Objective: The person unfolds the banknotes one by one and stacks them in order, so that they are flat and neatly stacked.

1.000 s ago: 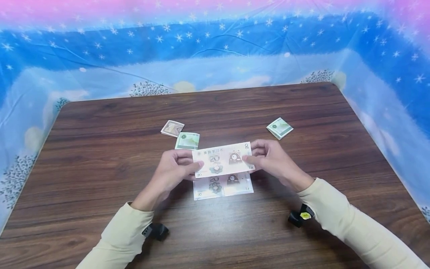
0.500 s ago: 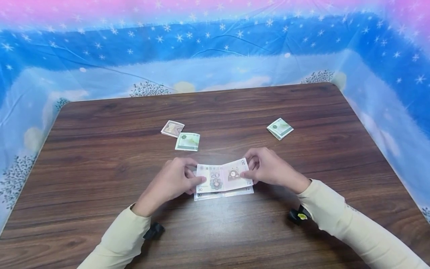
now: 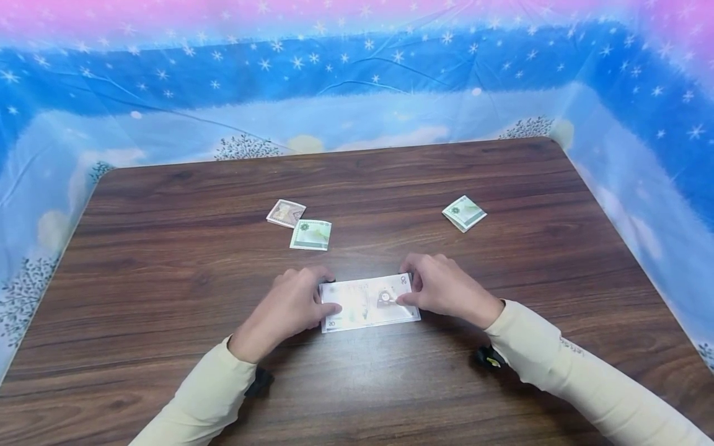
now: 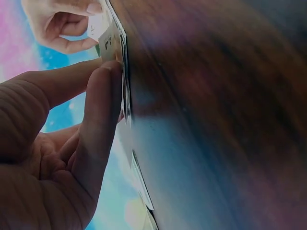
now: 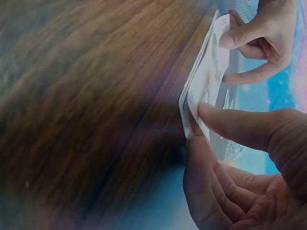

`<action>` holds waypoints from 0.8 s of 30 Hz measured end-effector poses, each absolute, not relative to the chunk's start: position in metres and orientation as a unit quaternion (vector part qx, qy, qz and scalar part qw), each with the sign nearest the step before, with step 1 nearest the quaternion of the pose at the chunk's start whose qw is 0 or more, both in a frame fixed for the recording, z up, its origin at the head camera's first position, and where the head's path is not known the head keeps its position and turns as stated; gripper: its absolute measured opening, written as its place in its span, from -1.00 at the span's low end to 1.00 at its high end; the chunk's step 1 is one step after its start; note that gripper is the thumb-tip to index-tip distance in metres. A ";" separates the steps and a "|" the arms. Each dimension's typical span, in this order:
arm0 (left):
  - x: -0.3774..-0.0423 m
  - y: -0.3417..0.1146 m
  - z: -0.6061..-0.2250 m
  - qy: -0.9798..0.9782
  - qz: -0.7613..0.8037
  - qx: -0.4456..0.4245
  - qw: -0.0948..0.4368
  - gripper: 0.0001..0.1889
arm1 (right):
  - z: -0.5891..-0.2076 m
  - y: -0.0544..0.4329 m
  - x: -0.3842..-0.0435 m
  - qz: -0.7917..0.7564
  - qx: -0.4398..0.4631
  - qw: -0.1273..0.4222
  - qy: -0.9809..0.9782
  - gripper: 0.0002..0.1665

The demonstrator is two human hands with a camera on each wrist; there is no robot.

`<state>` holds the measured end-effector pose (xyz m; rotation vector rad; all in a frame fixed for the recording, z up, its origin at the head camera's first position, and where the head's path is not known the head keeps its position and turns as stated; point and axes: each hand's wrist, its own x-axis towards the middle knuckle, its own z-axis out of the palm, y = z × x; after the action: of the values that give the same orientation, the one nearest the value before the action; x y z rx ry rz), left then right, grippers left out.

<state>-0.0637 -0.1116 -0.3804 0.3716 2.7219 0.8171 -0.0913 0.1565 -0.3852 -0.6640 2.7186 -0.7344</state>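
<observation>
A pale banknote [image 3: 368,300] marked 20 is stretched between both hands, low over the table, glare whitening its middle. My left hand [image 3: 292,303] pinches its left end, thumb on top. At the other end, my right hand [image 3: 443,288] pinches it between thumb and fingers. Directly beneath lie other banknotes [image 5: 183,106], almost wholly covered; their edges show in the right wrist view. The left wrist view has the left hand [image 4: 72,139] close up, thumb and finger at the note's end.
Beyond the left hand, a folded brown note [image 3: 286,212] touches a folded green note [image 3: 310,235]. Another folded green note [image 3: 465,214] lies farther right. The dark wood table [image 3: 184,266] is backed by a blue and pink snowflake cloth [image 3: 357,68].
Both hands have lowered the 20 banknote toward me, down over the notes beneath, so it now nearly lines up with them. It looks flatter than half a second ago. The folded notes stayed put.
</observation>
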 end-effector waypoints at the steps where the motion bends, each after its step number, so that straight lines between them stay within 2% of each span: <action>1: -0.064 -0.112 -0.381 0.943 0.276 0.129 0.133 -0.51 | -0.386 0.156 -0.091 -0.248 -0.228 0.120 0.934 -0.51; 8: -0.063 -0.111 -0.378 0.944 0.276 0.131 0.122 -0.54 | -0.385 0.156 -0.090 -0.238 -0.223 0.119 0.938 -0.39; 16: -0.073 -0.119 -0.367 0.948 0.285 0.137 0.041 -0.79 | -0.375 0.155 -0.101 -0.283 -0.205 0.104 0.931 -0.64; 20: -0.080 -0.126 -0.369 0.958 0.246 0.144 0.025 -0.72 | -0.374 0.153 -0.112 -0.340 -0.185 0.113 0.915 -0.69; 24: -0.084 -0.129 -0.373 0.968 0.187 0.158 0.053 -0.58 | -0.377 0.147 -0.123 -0.449 -0.130 0.174 0.867 -0.67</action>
<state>-0.0840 -0.1291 -0.3727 0.4808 2.9424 0.5678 -0.1227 0.1467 -0.3773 -0.3681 2.4565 -1.2729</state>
